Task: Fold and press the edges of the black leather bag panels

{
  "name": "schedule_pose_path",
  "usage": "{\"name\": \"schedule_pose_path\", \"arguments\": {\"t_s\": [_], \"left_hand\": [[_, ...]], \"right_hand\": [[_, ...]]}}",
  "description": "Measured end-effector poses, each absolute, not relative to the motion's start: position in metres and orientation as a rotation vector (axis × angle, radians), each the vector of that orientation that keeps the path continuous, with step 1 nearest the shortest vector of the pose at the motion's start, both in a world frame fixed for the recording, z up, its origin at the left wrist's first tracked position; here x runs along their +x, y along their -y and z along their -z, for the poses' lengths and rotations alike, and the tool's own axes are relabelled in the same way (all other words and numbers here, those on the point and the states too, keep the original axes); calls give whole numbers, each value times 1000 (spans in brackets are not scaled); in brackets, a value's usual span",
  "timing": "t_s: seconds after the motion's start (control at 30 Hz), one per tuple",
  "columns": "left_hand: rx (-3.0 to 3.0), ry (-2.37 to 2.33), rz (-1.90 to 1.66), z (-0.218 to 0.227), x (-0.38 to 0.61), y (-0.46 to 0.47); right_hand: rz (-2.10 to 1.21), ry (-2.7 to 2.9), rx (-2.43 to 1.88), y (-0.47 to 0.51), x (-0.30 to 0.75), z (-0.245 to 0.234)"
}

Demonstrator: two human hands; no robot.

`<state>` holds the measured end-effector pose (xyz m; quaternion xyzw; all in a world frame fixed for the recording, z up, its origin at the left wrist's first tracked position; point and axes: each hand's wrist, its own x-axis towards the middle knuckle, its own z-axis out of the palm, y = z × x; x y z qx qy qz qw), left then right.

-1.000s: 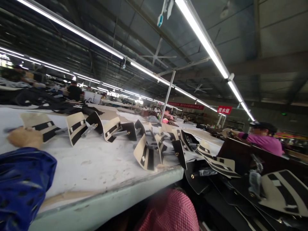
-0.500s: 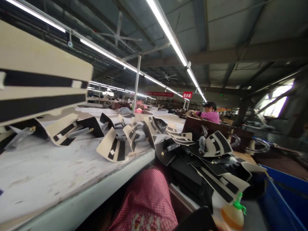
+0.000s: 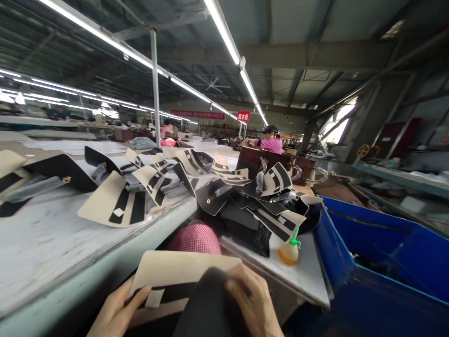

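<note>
A cream panel with black stripes (image 3: 189,264), like a bag piece, is held low in front of me. My left hand (image 3: 121,306) grips its left end, thumb on top beside a small white patch (image 3: 154,298). At the other end, my right hand (image 3: 254,295) is closed on the panel's edge and on a curved black flap (image 3: 206,309). Whether flap and panel are one piece, I cannot tell. My knee in pink checked cloth (image 3: 194,238) shows just beyond. Similar cream-and-black panels (image 3: 101,201) lie on the white table to the left.
More panels are piled ahead (image 3: 280,222) on a low stand. A bottle with a green nozzle (image 3: 289,252) and amber liquid stands on its near corner. Blue bins (image 3: 372,224) are at right. Farther off, a person in pink (image 3: 271,142) is at a workplace.
My view has turned right. The large striped panel at upper left has left that spot; a panel is now low in front, between both my hands, which have come into view.
</note>
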<state>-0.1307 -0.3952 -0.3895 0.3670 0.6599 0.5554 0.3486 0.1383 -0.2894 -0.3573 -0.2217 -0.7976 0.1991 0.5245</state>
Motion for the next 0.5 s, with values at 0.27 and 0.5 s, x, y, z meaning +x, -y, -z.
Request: {"name": "schedule_pose_path", "arguments": {"t_s": [0.27, 0.5], "left_hand": [[1098, -1715, -1360, 386, -138, 403], [1126, -1628, -1394, 374, -136, 393]], "right_hand": [[-583, 2016, -242, 285, 83, 356], [-612, 2030, -186, 278, 65, 344]]}}
